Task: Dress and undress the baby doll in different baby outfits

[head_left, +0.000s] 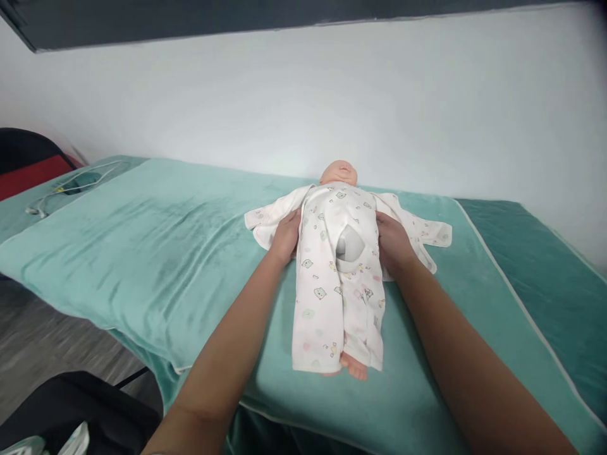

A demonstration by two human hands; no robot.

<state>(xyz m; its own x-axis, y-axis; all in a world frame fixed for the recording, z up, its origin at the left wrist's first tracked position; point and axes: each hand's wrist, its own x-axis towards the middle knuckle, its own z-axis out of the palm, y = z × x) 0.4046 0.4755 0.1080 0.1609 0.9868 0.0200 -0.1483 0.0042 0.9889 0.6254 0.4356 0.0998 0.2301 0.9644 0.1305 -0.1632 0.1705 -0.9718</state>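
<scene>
A baby doll [339,172] lies on its back on a green bed cover, head toward the wall and bare feet [355,366] toward me. It wears white baby trousers [318,278] with small printed pictures, pulled up high over its torso. Through their open crotch a greyish-white patch [351,245] shows. A matching white baby jacket [429,232] has its sleeves spread out to both sides. My left hand [286,237] grips the trousers at the left side of the waist. At the right side my right hand [392,241] does the same. Most fingertips are hidden.
The green cover [142,234] reaches back to the white wall [303,107]. White cables [78,183] lie at the far left, near a black and red chair [33,164]. A black chair [80,404] holding packets stands at the lower left.
</scene>
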